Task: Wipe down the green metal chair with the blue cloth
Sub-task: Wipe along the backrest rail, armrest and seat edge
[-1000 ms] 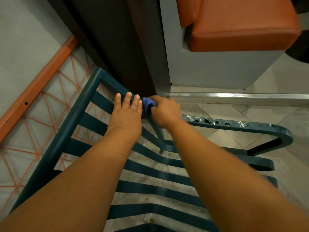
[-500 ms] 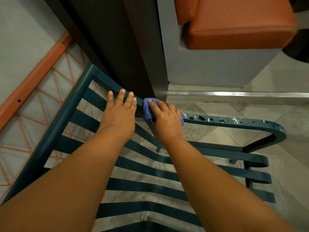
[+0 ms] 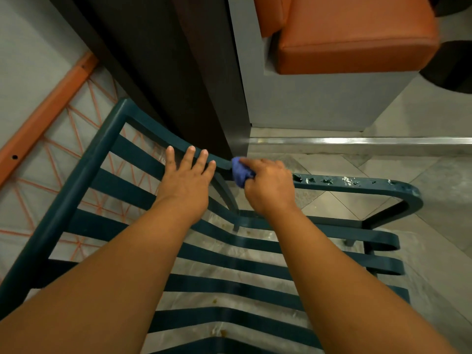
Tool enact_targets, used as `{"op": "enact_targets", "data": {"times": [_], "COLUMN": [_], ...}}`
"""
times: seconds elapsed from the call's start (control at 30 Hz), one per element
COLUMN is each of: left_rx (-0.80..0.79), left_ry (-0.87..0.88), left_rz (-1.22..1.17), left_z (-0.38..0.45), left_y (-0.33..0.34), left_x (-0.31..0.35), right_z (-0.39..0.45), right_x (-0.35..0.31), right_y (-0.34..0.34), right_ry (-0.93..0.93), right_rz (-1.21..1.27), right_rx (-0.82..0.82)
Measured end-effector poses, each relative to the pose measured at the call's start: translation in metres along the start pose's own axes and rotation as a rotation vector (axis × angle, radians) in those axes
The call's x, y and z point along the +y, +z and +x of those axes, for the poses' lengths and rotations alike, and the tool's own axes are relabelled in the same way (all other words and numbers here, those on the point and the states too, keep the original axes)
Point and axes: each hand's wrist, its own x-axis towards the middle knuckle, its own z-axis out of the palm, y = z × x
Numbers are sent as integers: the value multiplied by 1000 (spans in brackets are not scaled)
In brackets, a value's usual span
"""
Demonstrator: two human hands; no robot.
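Observation:
The green metal chair (image 3: 107, 146) fills the lower half of the view, its slatted back and seat seen from above. My right hand (image 3: 270, 186) grips the bunched blue cloth (image 3: 240, 172) and presses it against the corner where the chair's back rail meets the right armrest (image 3: 357, 185). That armrest has chipped paint and white specks along its top. My left hand (image 3: 186, 180) lies flat with spread fingers on the back's top slats, just left of the cloth.
A dark wooden panel (image 3: 166, 72) stands right behind the chair back. A grey bench base with an orange cushion (image 3: 352, 37) is at the upper right. An orange bar (image 3: 48, 111) and patterned wall lie to the left. Tiled floor shows under the slats.
My right hand has re-gripped the cloth, bunching it at the back-rail corner instead of lying over it. My left hand's fingers have spread wider on the slats.

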Motion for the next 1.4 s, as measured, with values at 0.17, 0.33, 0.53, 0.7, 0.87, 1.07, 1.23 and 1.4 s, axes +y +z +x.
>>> {"op": "enact_targets", "data": {"times": [0.17, 0.33, 0.53, 0.7, 0.87, 1.07, 1.23, 1.4], "left_rx": [-17, -54, -69, -52, -41, -56, -55, -62], "left_ry": [-1, -20, -12, -18, 3, 4, 3, 5], "left_rz": [-13, -22, -44, -72, -139, -193, -229, -250], "left_z": [6, 11, 13, 14, 16, 15, 13, 12], "left_y": [-7, -6, -1, 2, 2, 2, 2, 2], "left_x": [7, 12, 14, 22, 24, 29, 34, 38], "right_z": [5, -4, 21, 13, 5, 17, -15, 19], "right_x": [-2, 19, 18, 9, 37, 27, 72, 46], "right_y": [10, 28, 5, 20, 12, 13, 5, -10], "right_ry": [55, -117, 134, -70, -81, 37, -211, 118], "right_rz": [-112, -223, -252, -178, -232, -224, -259, -266], "right_rx": [-81, -105, -164, -155, -119, -147, -77, -179]}}
